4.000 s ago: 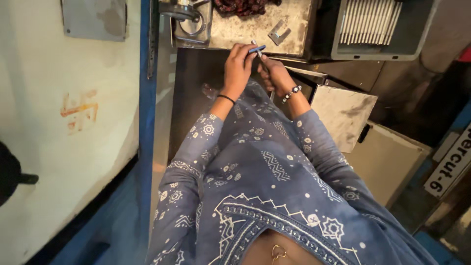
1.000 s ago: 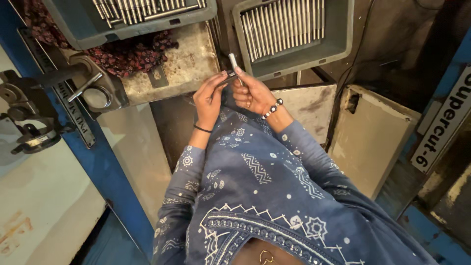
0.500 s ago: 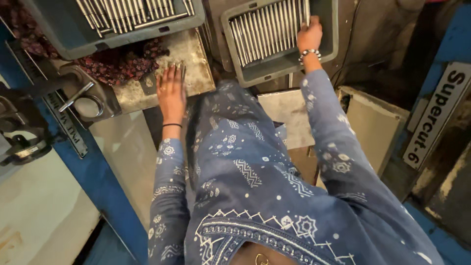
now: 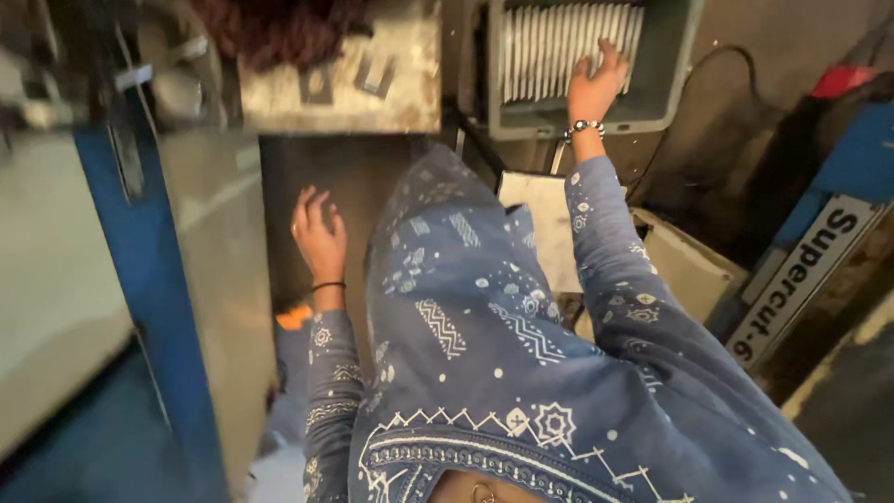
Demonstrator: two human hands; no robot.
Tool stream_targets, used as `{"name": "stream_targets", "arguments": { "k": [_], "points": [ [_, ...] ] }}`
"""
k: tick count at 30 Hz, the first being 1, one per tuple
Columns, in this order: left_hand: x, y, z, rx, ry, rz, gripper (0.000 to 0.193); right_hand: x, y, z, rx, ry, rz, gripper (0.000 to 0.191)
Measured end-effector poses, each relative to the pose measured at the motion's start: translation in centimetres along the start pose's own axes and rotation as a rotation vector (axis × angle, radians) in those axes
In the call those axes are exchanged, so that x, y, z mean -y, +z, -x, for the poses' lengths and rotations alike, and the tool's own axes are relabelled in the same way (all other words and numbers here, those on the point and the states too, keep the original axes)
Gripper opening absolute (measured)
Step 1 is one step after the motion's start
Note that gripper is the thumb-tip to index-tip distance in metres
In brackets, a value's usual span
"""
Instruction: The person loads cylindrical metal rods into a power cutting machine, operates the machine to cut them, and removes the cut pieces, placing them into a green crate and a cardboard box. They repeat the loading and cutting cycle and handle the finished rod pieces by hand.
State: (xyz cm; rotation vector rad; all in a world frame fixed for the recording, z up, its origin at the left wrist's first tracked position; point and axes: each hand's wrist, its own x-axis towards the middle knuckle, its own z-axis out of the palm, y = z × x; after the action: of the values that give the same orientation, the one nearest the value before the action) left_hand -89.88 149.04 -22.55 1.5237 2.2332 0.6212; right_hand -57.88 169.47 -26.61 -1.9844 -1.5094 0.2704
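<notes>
My right hand [image 4: 594, 86] reaches forward into a grey plastic bin [image 4: 666, 88] and rests with fingers spread on a packed row of white stick-like pieces [image 4: 549, 51]. Whether it grips any of them I cannot tell. My left hand [image 4: 318, 233] hangs lower, below the worn metal ledge [image 4: 372, 107], fingers apart and empty, with a dark band on its wrist. Both arms wear blue patterned sleeves.
A heap of dark red material [image 4: 279, 23] lies at the back of the metal ledge. A blue steel post [image 4: 154, 279] stands at the left beside a pale machine panel [image 4: 56, 279]. Beige boxes [image 4: 689, 270] sit at the right, next to a white sign plate [image 4: 801, 279].
My left hand has come off the metal ledge and dropped lower. My right hand stays at the bin of white pieces. The view has shifted closer and to the right.
</notes>
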Motion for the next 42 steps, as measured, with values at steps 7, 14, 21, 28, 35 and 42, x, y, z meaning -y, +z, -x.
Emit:
{"name": "stream_targets", "arguments": {
  "k": [7,14,21,28,35,42],
  "points": [
    [5.4,-0.5,12.1,-0.039,-0.253,0.236,0.025,6.0,1.1,8.7,0.128,-0.416,-0.162,0.037],
    [9.1,-2.8,26.8,-0.216,-0.545,0.447,0.023,15.4,0.5,26.7,0.669,-0.552,-0.738,0.023],
    [13.8,-4.5,41.8,-0.881,-0.825,0.662,0.014,21.1,-3.3,50.1,1.512,-0.913,-0.858,0.019],
    [16.3,-0.8,57.2,-1.566,-0.923,0.917,0.022,20.7,-5.7,70.7,2.292,-1.144,-0.543,0.017],
    [19.8,-0.3,73.9,-1.997,-1.202,0.665,0.011,19.1,-13.1,92.5,2.595,-1.554,-0.395,0.013],
    [19.2,-1.2,90.0,-2.399,-1.394,0.479,0.011,15.2,-24.4,111.3,2.809,-2.113,-0.417,0.013]
  ]
}}
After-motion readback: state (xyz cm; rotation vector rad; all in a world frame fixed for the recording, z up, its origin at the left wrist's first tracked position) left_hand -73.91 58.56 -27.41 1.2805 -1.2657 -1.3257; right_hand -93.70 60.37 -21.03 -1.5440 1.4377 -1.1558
